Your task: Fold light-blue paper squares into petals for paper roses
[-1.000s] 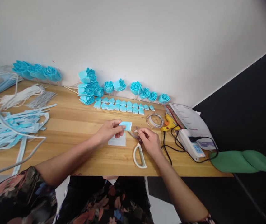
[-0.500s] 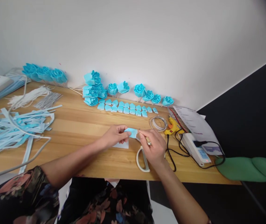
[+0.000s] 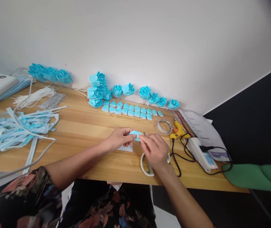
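Left hand pinches a blue piece — apparently steadying it. Right hand pinches a white bit over it.

A plain, pale grey-white wall fills the upper part of the frame, with a small reddish mark low on it, left of centre. Light falls softly over it, dimming towards the upper right corner. At the right edge stands a black surface, bordered by a thin pale line that slants down to the middle right. Against the wall, a desk with a light, yellowish-brown wood grain spans the frame from the left edge to the lower right. Below its front edge, at lower right, the space is dark, with a whitish patch at bottom centre-right.
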Available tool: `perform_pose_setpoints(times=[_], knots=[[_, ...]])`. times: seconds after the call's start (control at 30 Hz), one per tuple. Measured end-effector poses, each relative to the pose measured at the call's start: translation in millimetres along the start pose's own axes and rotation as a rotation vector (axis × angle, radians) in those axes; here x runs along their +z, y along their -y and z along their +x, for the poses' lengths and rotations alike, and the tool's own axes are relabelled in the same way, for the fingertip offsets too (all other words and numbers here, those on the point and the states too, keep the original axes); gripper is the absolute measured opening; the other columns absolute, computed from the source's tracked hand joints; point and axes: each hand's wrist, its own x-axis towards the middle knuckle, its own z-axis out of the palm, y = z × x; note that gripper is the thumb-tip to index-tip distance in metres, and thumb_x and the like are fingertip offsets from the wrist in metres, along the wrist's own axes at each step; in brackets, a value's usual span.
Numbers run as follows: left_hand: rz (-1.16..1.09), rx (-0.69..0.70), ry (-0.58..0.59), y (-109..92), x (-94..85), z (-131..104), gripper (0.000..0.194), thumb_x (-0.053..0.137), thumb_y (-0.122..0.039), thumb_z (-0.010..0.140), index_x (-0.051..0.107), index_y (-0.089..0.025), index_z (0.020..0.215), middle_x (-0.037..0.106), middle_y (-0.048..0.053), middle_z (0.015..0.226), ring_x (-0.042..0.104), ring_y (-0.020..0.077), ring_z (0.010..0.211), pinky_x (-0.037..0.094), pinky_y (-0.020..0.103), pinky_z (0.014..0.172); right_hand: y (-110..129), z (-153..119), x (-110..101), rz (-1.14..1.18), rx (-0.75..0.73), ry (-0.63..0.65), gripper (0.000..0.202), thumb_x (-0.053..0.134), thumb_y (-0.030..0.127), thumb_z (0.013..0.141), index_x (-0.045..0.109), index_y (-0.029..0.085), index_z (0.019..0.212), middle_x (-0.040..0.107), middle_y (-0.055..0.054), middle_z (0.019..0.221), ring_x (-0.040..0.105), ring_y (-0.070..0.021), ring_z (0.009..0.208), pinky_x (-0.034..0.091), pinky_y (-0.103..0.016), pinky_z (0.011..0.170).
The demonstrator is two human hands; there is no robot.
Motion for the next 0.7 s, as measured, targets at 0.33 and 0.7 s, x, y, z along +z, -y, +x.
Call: perform_pose_setpoints(times=[0.33, 0.7], knots=[[-0.067, -0.02, 0.037, -2.6, 0.1, -1.6, 0.03, 0.061, -0.042, 0.075, 0.051, -0.015, 0.067, 0.053, -0.004, 0.055, 0.045, 0.0065, 0.048, 0.034, 0.021, 0.049, -4.1, -2.7, -0.7, -0.012, -0.031, 0.072, 0.021, 0.055, 0.015, 0.087, 0.065, 0.022, 0.104, 0.069, -0.006, 0.082, 0.058, -0.0188, 0.076, 0.043, -0.033, 0.069], [-0.059, -0.004, 0.079, -1.2, -0.3, -0.9, 0.029, 0.067, -0.041, 0.073, 0.054, -0.015, 0.077, 0.057, -0.003, 0.061, 0.046, 0.0062, 0.05, 0.037, 0.021, 0.051, -4.1, 0.1, -3.8, -0.04, -0.087, 0.075, 0.02, 0.057, 0.012, 0.085, 0.066, 0.019, 0.101, 0.069, -0.006, 0.08, 0.057, -0.019, 0.075, 0.043, -0.033, 0.068]])
